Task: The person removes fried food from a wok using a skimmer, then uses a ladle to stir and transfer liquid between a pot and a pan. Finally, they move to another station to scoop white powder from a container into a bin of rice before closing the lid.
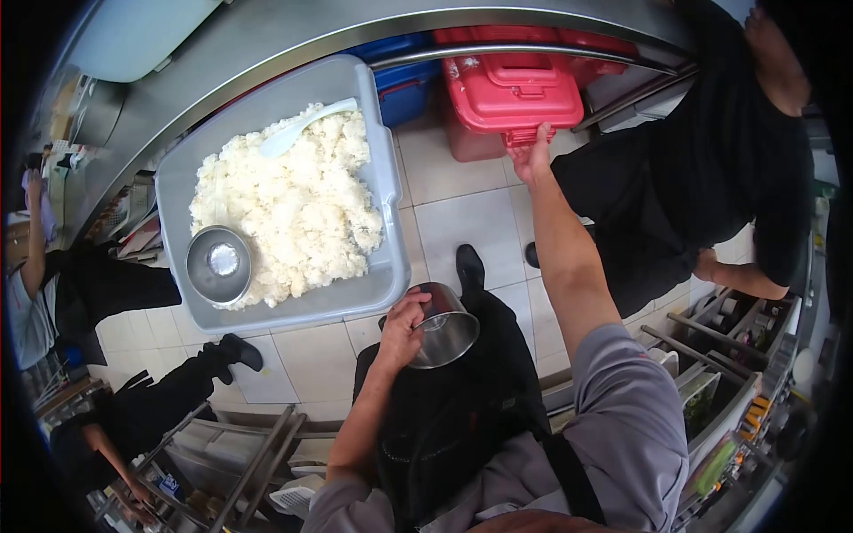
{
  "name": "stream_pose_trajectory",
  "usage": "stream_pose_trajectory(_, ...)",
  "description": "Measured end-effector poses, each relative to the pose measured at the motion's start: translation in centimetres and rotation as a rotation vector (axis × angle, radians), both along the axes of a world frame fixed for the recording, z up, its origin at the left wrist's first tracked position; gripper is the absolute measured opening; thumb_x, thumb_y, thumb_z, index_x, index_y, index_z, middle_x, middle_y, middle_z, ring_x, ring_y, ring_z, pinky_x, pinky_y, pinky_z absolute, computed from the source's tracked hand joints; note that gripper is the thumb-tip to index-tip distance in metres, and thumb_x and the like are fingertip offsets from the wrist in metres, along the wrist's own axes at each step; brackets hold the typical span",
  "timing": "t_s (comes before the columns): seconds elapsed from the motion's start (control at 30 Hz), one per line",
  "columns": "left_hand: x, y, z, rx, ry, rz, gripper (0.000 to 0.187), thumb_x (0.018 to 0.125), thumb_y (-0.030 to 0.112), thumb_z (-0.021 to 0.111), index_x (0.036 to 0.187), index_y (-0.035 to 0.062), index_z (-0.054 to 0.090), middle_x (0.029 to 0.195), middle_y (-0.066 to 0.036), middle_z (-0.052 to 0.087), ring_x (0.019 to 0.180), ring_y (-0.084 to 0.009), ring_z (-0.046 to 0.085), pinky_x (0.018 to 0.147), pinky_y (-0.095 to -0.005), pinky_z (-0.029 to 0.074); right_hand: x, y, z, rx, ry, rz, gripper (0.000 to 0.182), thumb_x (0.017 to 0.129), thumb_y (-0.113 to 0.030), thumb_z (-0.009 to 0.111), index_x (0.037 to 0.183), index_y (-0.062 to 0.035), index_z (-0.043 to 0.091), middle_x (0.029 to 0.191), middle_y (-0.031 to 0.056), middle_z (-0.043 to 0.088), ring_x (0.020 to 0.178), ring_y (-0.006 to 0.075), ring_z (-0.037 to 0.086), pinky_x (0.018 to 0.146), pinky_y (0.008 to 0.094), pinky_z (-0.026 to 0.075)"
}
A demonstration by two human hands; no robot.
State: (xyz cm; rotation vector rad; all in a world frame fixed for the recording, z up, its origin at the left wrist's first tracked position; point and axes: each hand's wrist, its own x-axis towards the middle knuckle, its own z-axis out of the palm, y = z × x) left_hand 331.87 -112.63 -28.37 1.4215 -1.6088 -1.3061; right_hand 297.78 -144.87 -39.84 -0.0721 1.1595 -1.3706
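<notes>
My left hand [406, 329] is closed round the rim and handle side of a steel pot [447, 330], held low before my apron. Reaching forward, my right hand [533, 153] has its fingers at the front latch of a red lidded bin [515, 93]; the fingers curl against it. To the left, a large grey tub [397, 204] holds a heap of white rice [284, 209]. A metal bowl [219, 266] rests in the tub's near left corner, and a pale scoop [306, 126] lies on the rice near the far edge.
A steel counter [267, 53] with a rail runs across the front. Behind the tub is a blue bin [404, 89]. One person in black [693, 169] stands close at the right; others are at the left. Metal racks [258, 462] stand at lower left and right.
</notes>
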Motion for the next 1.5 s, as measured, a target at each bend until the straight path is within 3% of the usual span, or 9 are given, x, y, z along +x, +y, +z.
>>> stream_pose_trajectory(0.1,0.9,0.4,0.1,-0.011,-0.009,-0.001,0.028,0.064,-0.019,0.051,0.074,0.0044,0.038,0.123,-0.017,0.065,0.13,-0.0387,0.053,0.103,-0.0432,0.045,0.9,1.2,0.4,0.012,0.02,-0.004,0.078,0.094,-0.074,0.043,0.139,-0.0108,0.049,0.127,0.0097,0.063,0.115,0.0236,0.061,0.102,0.0388,0.046)
stream_pose_trajectory(0.2,1.6,0.8,0.2,-0.017,-0.008,-0.006,0.028,0.065,-0.019,0.051,0.073,0.0043,0.038,0.123,-0.017,0.065,0.13,-0.0388,0.053,0.103,-0.0428,0.045,2.6,2.7,0.6,0.002,0.002,-0.059,0.078,0.093,-0.074,0.045,0.14,-0.0122,0.048,0.128,0.0088,0.063,0.115,0.0237,0.06,0.104,0.0389,0.045)
stream_pose_trajectory(0.3,2.6,1.2,0.4,-0.011,-0.001,-0.019,0.024,0.066,-0.016,0.052,0.073,0.0041,0.04,0.121,-0.016,0.066,0.128,-0.0381,0.054,0.104,-0.0438,0.045,4.3,4.5,0.2,-0.043,-0.018,-0.094,0.078,0.091,-0.075,0.048,0.137,-0.0125,0.05,0.123,0.0072,0.064,0.109,0.0229,0.062,0.098,0.0391,0.047)
stream_pose_trajectory(0.63,7.9,3.3,1.8,-0.019,-0.072,-0.049,0.024,0.066,-0.015,0.053,0.072,0.0044,0.04,0.122,-0.015,0.065,0.128,-0.0378,0.053,0.104,-0.0448,0.045,10.2,10.7,0.6,-0.1,-0.051,-0.12,0.076,0.093,-0.075,0.043,0.137,-0.013,0.051,0.126,0.0071,0.063,0.112,0.0217,0.06,0.1,0.0381,0.047)
stream_pose_trajectory(0.93,13.0,5.2,3.7,-0.018,-0.127,-0.1,0.023,0.064,-0.014,0.053,0.072,0.0045,0.043,0.122,-0.013,0.065,0.13,-0.0361,0.052,0.107,-0.0457,0.042,15.2,17.5,1.5,-0.128,-0.037,-0.197,0.081,0.091,-0.075,0.049,0.139,-0.0093,0.047,0.125,0.0103,0.063,0.11,0.0238,0.061,0.099,0.0419,0.046)
stream_pose_trajectory(1.03,13.9,5.2,3.8,-0.043,-0.118,-0.131,0.023,0.063,-0.014,0.052,0.072,0.0048,0.043,0.123,-0.013,0.065,0.13,-0.0358,0.052,0.108,-0.0462,0.041,16.5,20.2,2.3,-0.036,-0.05,-0.228,0.071,0.093,-0.074,0.046,0.12,-0.0102,0.06,0.107,0.0072,0.069,0.1,0.0214,0.064,0.092,0.0375,0.048)
stream_pose_trajectory(1.13,14.4,5.2,4.4,-0.062,-0.115,-0.149,0.023,0.063,-0.014,0.052,0.073,0.005,0.043,0.123,-0.013,0.065,0.13,-0.036,0.051,0.109,-0.0477,0.039,16.9,23.4,2.7,-0.055,-0.069,-0.215,0.07,0.093,-0.073,0.047,0.12,-0.0101,0.06,0.108,0.0075,0.069,0.1,0.0217,0.064,0.092,0.038,0.048)
stream_pose_trajectory(1.3,14.1,5.1,6.0,-0.091,-0.107,-0.208,0.023,0.064,-0.013,0.053,0.074,0.0054,0.043,0.124,-0.013,0.064,0.131,-0.0367,0.051,0.111,-0.0513,0.037,16.9,28.9,3.3,0.02,-0.08,-0.246,0.079,0.093,-0.072,0.05,0.134,-0.0047,0.052,0.122,0.0132,0.065,0.112,0.0264,0.062,0.102,0.0418,0.046)
stream_pose_trajectory(1.5,14.1,5.7,8.9,-0.061,-0.086,-0.231,0.022,0.065,-0.012,0.053,0.074,0.0056,0.043,0.125,-0.012,0.063,0.132,-0.0367,0.05,0.112,-0.053,0.035,16.4,35.2,5.3,0.121,-0.129,-0.255,0.073,0.094,-0.069,0.05,0.134,-0.0086,0.053,0.122,0.0104,0.066,0.114,0.0267,0.063,0.102,0.0414,0.048)
